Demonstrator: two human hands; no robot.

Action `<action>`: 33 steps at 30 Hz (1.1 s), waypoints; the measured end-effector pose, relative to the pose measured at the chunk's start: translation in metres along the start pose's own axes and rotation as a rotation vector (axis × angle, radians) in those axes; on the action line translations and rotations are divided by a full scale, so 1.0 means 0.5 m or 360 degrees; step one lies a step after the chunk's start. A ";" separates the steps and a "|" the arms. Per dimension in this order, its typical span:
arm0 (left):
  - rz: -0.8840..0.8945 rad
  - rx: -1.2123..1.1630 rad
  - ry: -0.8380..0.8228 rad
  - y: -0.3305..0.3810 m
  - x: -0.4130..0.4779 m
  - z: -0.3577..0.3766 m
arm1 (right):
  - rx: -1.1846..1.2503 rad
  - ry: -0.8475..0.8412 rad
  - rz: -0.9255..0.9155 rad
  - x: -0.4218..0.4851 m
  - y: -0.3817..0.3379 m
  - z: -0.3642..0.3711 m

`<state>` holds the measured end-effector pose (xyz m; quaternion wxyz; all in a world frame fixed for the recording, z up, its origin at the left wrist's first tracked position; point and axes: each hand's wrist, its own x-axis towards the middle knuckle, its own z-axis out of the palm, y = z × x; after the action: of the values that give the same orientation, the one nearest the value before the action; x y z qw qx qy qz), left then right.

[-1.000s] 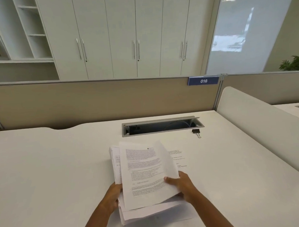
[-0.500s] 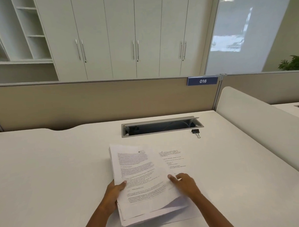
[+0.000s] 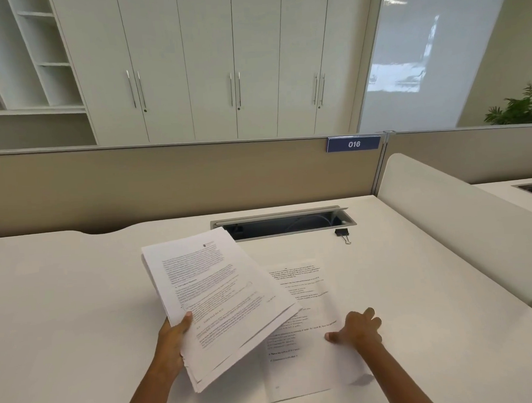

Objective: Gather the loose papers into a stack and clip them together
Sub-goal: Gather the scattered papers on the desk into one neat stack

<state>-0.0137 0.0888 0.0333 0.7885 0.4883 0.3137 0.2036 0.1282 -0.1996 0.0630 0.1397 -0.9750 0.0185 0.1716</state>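
A white desk [image 3: 80,301] carries everything here. Flat on its surface, slightly toward 4 o'clock from its middle, lies a single printed sheet [image 3: 305,291], long edge running toward 12 o'clock. A black binder clip [image 3: 342,233] sits on the desktop toward 1 o'clock from that sheet, well apart from it. Just beyond the clip, at 12 o'clock, an open cable tray [image 3: 284,225] is set into the desktop.
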 end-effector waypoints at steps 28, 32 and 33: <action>-0.0022 0.0327 -0.0342 0.013 -0.060 0.067 | 0.1475 -0.0082 -0.0499 -0.045 -0.082 -0.035; -0.0029 0.0446 -0.0401 0.020 -0.068 0.068 | 0.1282 -0.0032 -0.0493 -0.056 -0.087 -0.024; -0.0029 0.0465 -0.0403 0.020 -0.068 0.065 | 0.1328 -0.0085 -0.0479 -0.056 -0.085 -0.023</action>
<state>-0.0158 0.0507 0.0629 0.7442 0.6165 0.2424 0.0858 0.1091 -0.1624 0.0940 0.5451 -0.8223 -0.0597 0.1522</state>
